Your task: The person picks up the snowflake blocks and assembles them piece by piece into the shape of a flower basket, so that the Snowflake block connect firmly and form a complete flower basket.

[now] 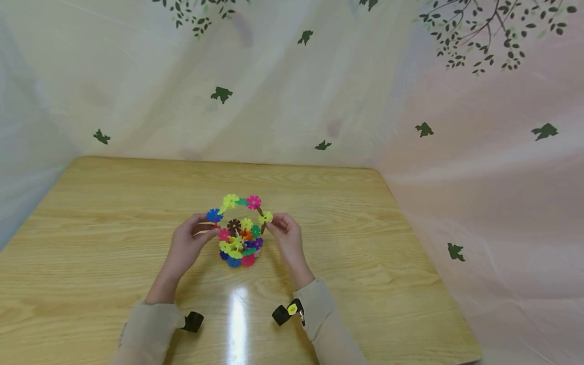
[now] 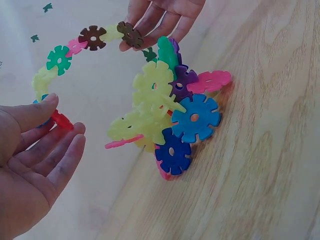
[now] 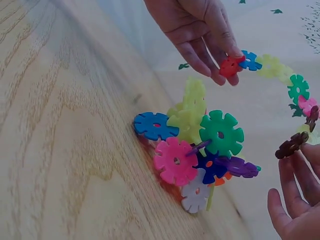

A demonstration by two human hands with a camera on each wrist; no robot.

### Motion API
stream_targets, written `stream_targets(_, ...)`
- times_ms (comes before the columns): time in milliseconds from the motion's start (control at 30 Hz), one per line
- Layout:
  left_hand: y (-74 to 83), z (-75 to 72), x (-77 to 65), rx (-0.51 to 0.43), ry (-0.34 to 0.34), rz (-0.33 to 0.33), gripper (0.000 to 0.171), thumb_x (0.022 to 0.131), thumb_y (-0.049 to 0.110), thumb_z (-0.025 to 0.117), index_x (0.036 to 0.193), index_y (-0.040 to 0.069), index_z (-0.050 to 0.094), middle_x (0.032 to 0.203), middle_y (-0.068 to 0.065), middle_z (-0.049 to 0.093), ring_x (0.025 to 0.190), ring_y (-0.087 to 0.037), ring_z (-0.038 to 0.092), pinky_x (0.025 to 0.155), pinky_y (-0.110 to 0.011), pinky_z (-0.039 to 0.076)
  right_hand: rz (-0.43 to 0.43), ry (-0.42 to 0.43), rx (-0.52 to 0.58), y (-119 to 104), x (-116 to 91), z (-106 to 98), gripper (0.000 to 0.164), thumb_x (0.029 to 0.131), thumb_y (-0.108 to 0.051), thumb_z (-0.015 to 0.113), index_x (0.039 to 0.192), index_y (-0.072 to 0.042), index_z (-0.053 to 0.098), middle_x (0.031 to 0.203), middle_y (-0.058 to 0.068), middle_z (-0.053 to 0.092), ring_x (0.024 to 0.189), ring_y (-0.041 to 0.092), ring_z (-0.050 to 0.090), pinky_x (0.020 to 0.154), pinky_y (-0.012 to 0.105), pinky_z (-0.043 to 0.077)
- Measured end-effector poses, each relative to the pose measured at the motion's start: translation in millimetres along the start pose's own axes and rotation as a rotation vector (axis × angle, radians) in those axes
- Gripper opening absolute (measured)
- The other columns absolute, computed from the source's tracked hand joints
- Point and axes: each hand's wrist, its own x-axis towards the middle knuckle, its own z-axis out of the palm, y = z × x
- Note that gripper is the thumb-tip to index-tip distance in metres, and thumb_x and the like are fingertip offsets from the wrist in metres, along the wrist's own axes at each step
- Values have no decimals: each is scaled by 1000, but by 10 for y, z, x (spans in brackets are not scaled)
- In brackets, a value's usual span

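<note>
A cluster of notched plastic snowflake discs (image 1: 238, 243) in many colours stands on the table. Above it arches a chain of linked discs (image 1: 242, 201), running through yellow, green, pink and brown pieces. My left hand (image 1: 184, 248) pinches the chain's left end, where a red disc (image 2: 61, 120) joins a blue disc (image 3: 250, 61), between thumb and fingers. At the opposite end, my right hand (image 1: 289, 243) pinches a brown disc (image 3: 291, 145). In both wrist views the chain's ends look apart from the cluster, whose near side shows blue discs (image 2: 195, 118) and a pink disc (image 3: 176, 161).
The wood-grain table (image 1: 365, 263) extends around the cluster on all sides. A pale cloth backdrop (image 1: 274, 116) with printed leaves hangs behind and to the right. Black wrist devices (image 1: 193, 321) are worn at both sleeves.
</note>
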Motion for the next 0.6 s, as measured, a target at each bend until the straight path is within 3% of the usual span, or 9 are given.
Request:
stream_targets(367,-37,17,25,-40,42,-24,33,94,12,63,119,-8,58,117,-23,62,94,8,59,83,-8,52,-15,-53,-56,30,-50,-51,22,88,2,65,107,13,60,106,25,67,87,6,62,85,23,56)
stream_targets(600,-76,13,31,-91,52,-19,32,92,7,64,119,-9,59,100,11,64,90,11,59,83,-9,53,6,-84,-97,67,-48,-75,20,90,-2,64,107,8,62,108,22,67,91,8,63,88,28,57)
